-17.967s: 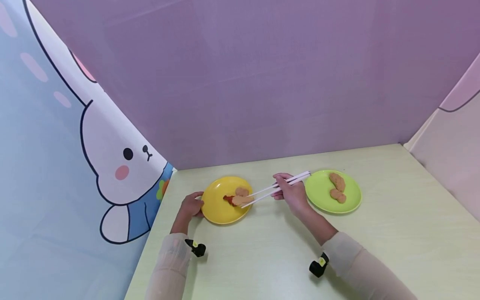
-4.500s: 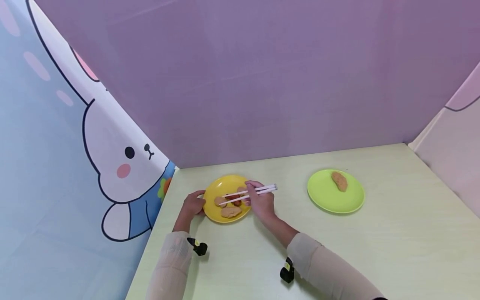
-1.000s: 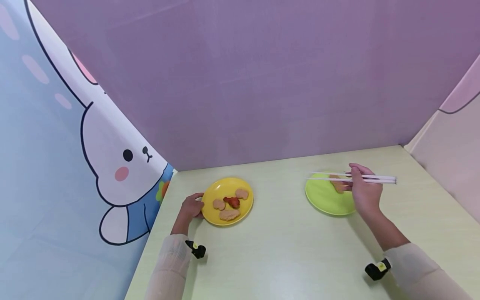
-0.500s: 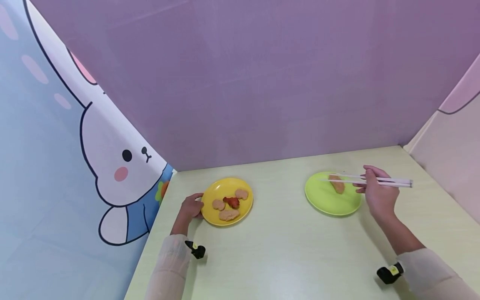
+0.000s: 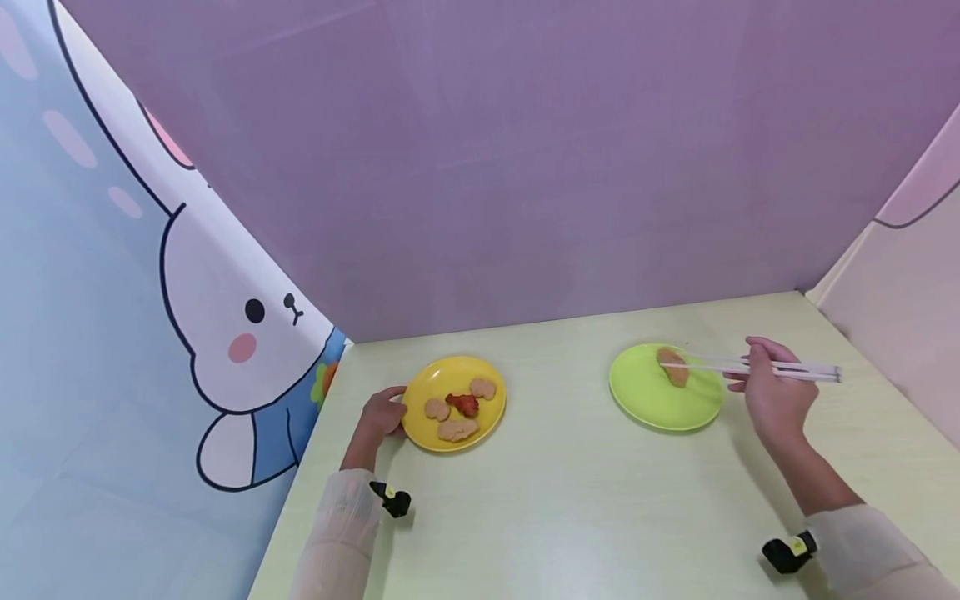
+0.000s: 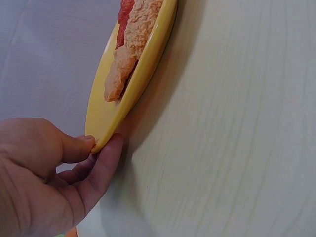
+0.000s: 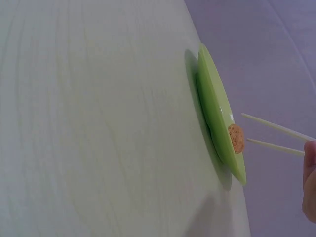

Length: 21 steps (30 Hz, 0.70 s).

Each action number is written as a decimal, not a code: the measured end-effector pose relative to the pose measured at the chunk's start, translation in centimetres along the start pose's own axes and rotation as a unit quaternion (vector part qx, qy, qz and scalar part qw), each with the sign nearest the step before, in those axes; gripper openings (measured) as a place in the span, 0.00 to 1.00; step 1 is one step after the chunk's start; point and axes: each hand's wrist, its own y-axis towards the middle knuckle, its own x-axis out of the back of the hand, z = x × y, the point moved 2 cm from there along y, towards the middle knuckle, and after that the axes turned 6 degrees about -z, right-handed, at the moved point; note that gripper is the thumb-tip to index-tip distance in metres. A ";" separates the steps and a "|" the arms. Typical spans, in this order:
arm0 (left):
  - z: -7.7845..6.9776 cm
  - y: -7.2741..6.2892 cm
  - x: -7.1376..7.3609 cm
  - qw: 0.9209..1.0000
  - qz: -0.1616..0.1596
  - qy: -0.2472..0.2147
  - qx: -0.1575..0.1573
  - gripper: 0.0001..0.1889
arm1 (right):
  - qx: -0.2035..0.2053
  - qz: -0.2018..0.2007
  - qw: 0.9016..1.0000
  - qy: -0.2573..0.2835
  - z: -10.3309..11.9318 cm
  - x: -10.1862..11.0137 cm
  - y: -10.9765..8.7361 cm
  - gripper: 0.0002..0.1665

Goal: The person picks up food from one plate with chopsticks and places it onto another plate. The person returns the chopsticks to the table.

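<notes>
In the head view, my left hand (image 5: 385, 414) pinches the left rim of a yellow plate (image 5: 450, 371), thumb on top and fingers beneath, as the left wrist view confirms. On that plate lie a red-brown chicken piece (image 5: 467, 405) and several tan, nugget-like breaded pieces (image 5: 457, 430). My right hand (image 5: 776, 396) grips a pair of white chopsticks (image 5: 821, 371) over the right side of a green plate (image 5: 660, 408). One elongated breaded piece (image 5: 678, 379) lies on the green plate. The chopstick tips (image 7: 249, 140) are parted and sit just off that piece in the right wrist view.
Both plates stand on a pale wood-grain table (image 5: 555, 467), a stretch of tabletop between them. A purple cloth wall (image 5: 525, 167) rises behind the table. A rabbit-print panel (image 5: 247, 350) borders the left, a pale panel (image 5: 907, 317) the right.
Since 18 seconds ago, the smaller piece has left the green plate, and the yellow plate holds more pieces. Over the last second, my right hand and chopsticks shifted right. My left hand stays put.
</notes>
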 end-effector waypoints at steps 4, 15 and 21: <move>0.0 0.1 0.0 1.000 -0.002 0.006 -0.002 0.28 | 0.010 -0.007 1.000 0.000 -0.1 0.4 0.0 0.11; 0.1 0.3 -0.1 1.000 -0.004 0.003 -0.002 0.28 | 0.009 -0.002 1.000 -0.024 -0.7 0.4 0.1 0.12; 0.1 0.2 -0.1 1.000 0.000 -0.003 0.003 0.28 | 0.008 -0.004 0.998 -0.055 -1.0 0.5 -0.1 0.10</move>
